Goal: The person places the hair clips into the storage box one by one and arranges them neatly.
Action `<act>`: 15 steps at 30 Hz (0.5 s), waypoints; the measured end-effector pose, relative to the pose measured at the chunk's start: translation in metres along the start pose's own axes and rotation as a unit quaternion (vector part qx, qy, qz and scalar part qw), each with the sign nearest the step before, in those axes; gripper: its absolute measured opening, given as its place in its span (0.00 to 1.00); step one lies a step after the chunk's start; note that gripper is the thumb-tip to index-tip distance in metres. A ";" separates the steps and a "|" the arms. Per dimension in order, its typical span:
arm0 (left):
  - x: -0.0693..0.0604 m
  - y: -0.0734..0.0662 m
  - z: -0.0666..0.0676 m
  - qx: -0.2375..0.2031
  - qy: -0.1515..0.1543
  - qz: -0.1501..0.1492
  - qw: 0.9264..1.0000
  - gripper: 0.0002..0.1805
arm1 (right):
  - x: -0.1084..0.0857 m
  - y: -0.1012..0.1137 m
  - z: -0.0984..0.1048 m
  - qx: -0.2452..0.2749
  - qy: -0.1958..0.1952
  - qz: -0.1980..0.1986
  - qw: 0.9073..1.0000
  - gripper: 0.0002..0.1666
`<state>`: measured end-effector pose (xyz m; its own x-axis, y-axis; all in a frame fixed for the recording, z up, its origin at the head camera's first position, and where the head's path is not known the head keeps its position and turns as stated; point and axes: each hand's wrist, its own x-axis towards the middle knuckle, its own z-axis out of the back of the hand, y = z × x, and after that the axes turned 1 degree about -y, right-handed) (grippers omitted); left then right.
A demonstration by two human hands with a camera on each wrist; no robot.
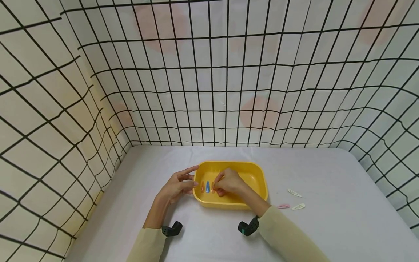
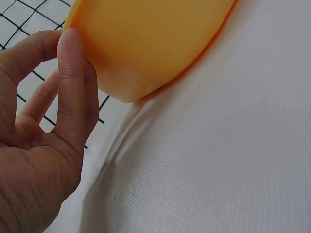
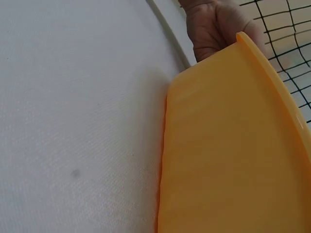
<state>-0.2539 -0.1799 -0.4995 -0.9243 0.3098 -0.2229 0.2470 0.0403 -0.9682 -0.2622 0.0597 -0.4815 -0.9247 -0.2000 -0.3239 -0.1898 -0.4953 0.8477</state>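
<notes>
A yellow tray stands on the white-covered table. At its left end, my left hand holds the rim between thumb and fingers; the left wrist view shows the thumb against the tray wall. Inside the tray, my right hand pinches an orange snap hair clip, partly covered by the fingers. To the left of that clip lie a blue hair clip and another orange hair clip, side by side in a row. The right wrist view hides the right hand behind the tray wall.
Right of the tray lie a pink hair clip, a white hair clip and a second white hair clip on the table. Black netting over white sheeting encloses the back and sides.
</notes>
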 end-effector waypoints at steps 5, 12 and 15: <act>-0.001 -0.001 -0.001 0.005 0.005 0.002 1.000 0.39 | -0.004 -0.001 0.009 -0.006 0.000 0.000 1.000 0.10; 0.000 -0.001 0.000 0.020 -0.001 -0.002 1.000 0.38 | -0.015 -0.003 0.028 -0.011 -0.011 0.004 1.000 0.15; 0.001 0.000 -0.001 0.020 -0.002 -0.004 1.000 0.39 | -0.021 -0.004 0.037 -0.010 -0.023 0.007 1.000 0.14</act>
<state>-0.2544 -0.1791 -0.4993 -0.9272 0.3062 -0.2159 0.2280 0.0041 -0.9736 -0.2546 0.0972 -0.4628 -0.9414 -0.1683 -0.2924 -0.1706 -0.5103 0.8429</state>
